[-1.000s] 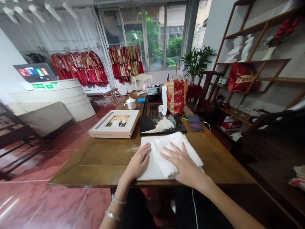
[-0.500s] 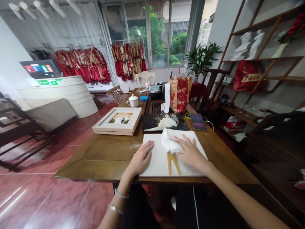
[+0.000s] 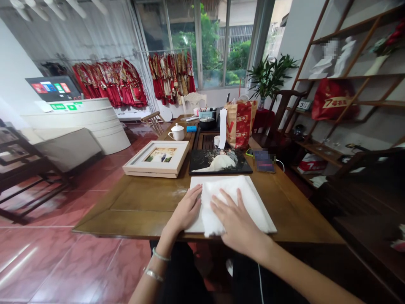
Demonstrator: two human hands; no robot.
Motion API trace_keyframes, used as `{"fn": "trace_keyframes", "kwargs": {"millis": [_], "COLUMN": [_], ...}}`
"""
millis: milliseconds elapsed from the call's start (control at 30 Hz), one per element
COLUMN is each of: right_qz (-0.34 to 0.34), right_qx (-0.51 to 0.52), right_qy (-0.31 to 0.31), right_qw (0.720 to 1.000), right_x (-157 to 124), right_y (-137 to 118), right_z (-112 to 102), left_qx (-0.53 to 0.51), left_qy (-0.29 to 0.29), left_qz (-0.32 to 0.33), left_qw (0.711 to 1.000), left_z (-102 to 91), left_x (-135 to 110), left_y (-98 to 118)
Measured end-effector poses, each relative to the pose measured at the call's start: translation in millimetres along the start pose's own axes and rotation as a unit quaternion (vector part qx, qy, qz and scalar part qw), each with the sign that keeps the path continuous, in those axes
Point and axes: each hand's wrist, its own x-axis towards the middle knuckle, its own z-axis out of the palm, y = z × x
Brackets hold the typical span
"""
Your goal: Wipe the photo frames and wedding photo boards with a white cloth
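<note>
A flat white board (image 3: 196, 222) lies at the front edge of the wooden table. Over most of it spreads a white cloth (image 3: 211, 223), which hides what is beneath. My right hand (image 3: 232, 215) presses flat on this cloth, fingers spread apart. At the board's left side rests my left hand (image 3: 189, 207), fingers stretched out along the edge and close to the cloth.
Behind the board lie a dark photo panel (image 3: 202, 157), a white-matted picture frame (image 3: 133, 165) and a phone (image 3: 264, 162) on a cable. Farther back stand a lidded white cup (image 3: 177, 133) and a red-and-tan paper bag (image 3: 247, 122). Table (image 3: 136, 215) edges border the floor.
My right hand has moved toward me with the cloth, which now lies spread out. Two tan prongs that showed on the board are covered. My left hand stays almost in place.
</note>
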Motion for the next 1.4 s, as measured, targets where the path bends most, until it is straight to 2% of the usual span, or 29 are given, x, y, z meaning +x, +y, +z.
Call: {"fn": "trace_keyframes", "kwargs": {"millis": [100, 200, 400, 500, 567, 733, 833, 933, 1067, 1167, 1267, 1400], "right_qz": [-0.032, -0.034, 0.051, 0.077, 0.072, 0.009, -0.006, 0.026, 0.075, 0.081, 0.091, 0.104], "right_qx": [0.040, 0.087, 0.088, 0.055, 0.050, 0.123, 0.155, 0.128, 0.075, 0.107, 0.113, 0.102], "right_qy": [-0.017, -0.023, 0.036, 0.053, 0.043, 0.003, -0.006, 0.032, 0.081, 0.096, 0.085, 0.053], "right_qw": [0.999, 0.995, 0.994, 0.994, 0.995, 0.992, 0.988, 0.991, 0.991, 0.986, 0.986, 0.988], "right_x": [-31.9, -43.8, -10.4, 5.5, 7.8, -16.6, -36.2, -41.0, -19.0, 6.8, 33.0, 73.4], "right_y": [-16.2, -13.6, 7.6, -4.7, -20.0, -44.9, -36.2, -10.7, 37.0, 64.3, 71.2, 57.6], "right_z": [2.5, 0.0, -3.2, 1.6, 4.7, -2.2, -17.4, -27.6, -19.4, -10.1, -11.8, -21.9], "left_qx": [-0.012, -0.010, -0.022, -0.031, -0.038, -0.033, -0.020, -0.004, 0.015, 0.019, 0.024, 0.033], "left_qy": [0.005, -0.004, 0.006, 0.009, 0.001, -0.017, -0.014, -0.015, -0.010, -0.007, -0.007, -0.008], "left_qz": [0.006, 0.006, 0.002, 0.000, 0.009, 0.017, 0.001, 0.002, -0.003, 0.000, 0.006, 0.000], "left_qw": [1.000, 1.000, 1.000, 0.999, 0.999, 0.999, 1.000, 1.000, 1.000, 1.000, 1.000, 0.999], "left_z": [0.2, 0.1, 2.1, 1.7, 0.4, -1.3, -0.3, 0.4, -0.3, -1.0, -1.1, -0.1], "left_x": [0.2, 0.4, 0.9, 1.2, 1.1, 0.0, 0.1, 0.7, 0.7, 0.2, 0.0, 0.2], "left_y": [0.1, 0.1, -2.5, -3.5, -4.0, -4.1, -2.6, -0.7, 1.9, 2.9, 2.1, -0.1]}}
